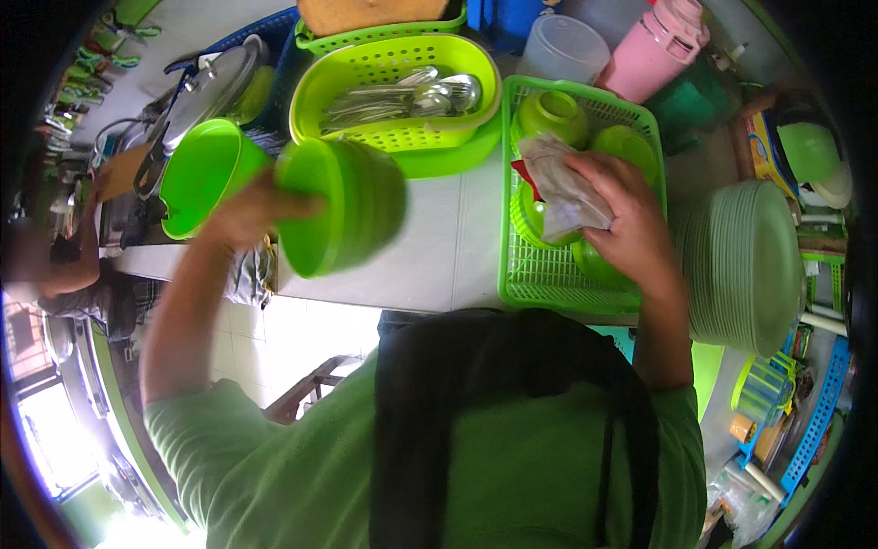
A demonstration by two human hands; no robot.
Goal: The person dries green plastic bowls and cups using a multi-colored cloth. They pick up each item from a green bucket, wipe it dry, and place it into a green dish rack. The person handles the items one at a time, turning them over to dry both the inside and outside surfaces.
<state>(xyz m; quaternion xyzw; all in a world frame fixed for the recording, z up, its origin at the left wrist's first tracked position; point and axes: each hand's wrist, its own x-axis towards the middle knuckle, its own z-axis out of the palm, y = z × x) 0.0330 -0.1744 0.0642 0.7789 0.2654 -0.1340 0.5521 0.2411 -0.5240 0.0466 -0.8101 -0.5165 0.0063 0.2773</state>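
Observation:
My left hand point(250, 211) grips the rim of a blurred stack of green plastic bowls point(350, 206), held tilted over the white counter point(439, 254). A green plastic tub point(206, 178) lies open-mouthed just behind that hand. On the right, my right hand point(621, 213) holds a crumpled pale cloth point(566, 185) with a red patch. The cloth is over a green plastic basket point(504, 206) that contains several green bowls point(555, 113); some are partly covered by the hand and cloth.
A yellow-green basket of metal cutlery point(394, 130) stands at the back. Stacked pale green plates point(744, 267) rise at right. Behind are a clear plastic container point(566, 48) and a pink bottle point(651, 48). Another person point(75, 274) is at far left, by metal pot lids point(212, 89).

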